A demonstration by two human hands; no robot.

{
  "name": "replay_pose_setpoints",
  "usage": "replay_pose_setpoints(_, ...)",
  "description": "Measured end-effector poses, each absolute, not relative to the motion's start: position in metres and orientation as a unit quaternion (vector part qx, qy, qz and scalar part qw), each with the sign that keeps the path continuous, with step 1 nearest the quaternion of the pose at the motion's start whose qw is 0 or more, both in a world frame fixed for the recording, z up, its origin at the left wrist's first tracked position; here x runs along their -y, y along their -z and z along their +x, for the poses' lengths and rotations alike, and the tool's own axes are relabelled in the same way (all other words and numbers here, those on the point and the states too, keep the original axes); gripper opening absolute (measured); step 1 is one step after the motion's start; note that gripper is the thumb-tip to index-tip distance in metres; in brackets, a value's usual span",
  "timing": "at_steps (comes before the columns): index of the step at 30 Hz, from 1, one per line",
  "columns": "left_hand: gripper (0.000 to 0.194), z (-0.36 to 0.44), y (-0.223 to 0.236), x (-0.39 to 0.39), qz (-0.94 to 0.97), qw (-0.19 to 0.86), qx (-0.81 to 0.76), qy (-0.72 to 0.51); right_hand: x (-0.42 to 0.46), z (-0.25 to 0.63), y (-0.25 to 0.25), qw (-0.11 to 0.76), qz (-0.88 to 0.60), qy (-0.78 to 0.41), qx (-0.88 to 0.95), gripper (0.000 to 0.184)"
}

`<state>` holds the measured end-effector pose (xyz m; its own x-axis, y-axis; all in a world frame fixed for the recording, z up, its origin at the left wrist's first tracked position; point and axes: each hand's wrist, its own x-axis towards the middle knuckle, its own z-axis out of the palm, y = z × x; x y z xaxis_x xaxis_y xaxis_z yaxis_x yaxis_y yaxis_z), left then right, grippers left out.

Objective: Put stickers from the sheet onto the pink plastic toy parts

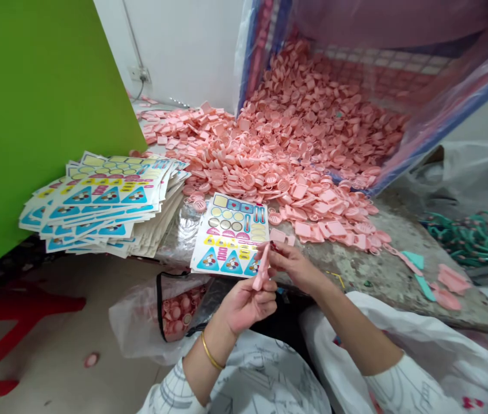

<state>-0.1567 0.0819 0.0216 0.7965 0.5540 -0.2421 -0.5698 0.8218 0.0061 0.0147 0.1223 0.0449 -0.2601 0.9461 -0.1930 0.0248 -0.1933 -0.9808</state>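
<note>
Left hand [244, 305] cradling, right hand [292, 267] pinching, one pink plastic piece [261, 269]; a fumbled grip could drop it onto the nearby sticker sheet [229, 236] or among loose pink parts [296, 132].

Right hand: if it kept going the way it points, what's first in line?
Past the pink plastic piece that the right hand already pinches, probably the loose sticker sheet near its right edge. The hand's height above the sheet is unclear.

I wore a white top [408, 391] with thin grey line print on its sleeves, and a slim gold bangle [212, 352] on my left wrist [222, 339].
</note>
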Motion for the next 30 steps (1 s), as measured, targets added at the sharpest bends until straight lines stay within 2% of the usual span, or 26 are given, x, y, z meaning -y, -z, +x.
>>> replay_pose_setpoints(3,0.032,-0.166,-0.023,-0.088,0.060,0.948,-0.154,-0.271,-0.128,-0.004,-0.043,0.404,-0.452,-0.657,0.448,0.041)
replay_pose_setpoints(6,0.049,-0.181,-0.029,-0.098,0.170,0.887,-0.254,-0.346,-0.135,-0.014,-0.039,0.407,-0.450,-0.663,0.439,0.042)
replay_pose_setpoints(11,0.037,-0.190,-0.038,-0.130,0.311,0.750,-0.399,-0.426,-0.154,-0.023,-0.040,0.386,-0.461,-0.631,0.491,0.046)
replay_pose_setpoints(16,0.017,-0.191,-0.033,-0.200,0.350,0.618,-0.477,-0.517,-0.212,-0.023,-0.034,0.434,-0.554,-0.475,0.528,0.047)
replay_pose_setpoints(21,0.008,-0.185,-0.015,-0.255,0.319,0.613,-0.503,-0.518,-0.266,-0.034,-0.015,0.323,-0.660,-0.307,0.604,0.036)
replay_pose_setpoints(26,0.012,-0.188,0.007,-0.266,0.245,0.649,-0.487,-0.530,-0.276,-0.048,-0.004,0.224,-0.710,-0.164,0.647,0.042)
replay_pose_setpoints(30,0.013,-0.192,0.011,-0.270,0.202,0.668,-0.476,-0.535,-0.277,-0.057,0.001,0.181,-0.739,-0.118,0.638,0.039)
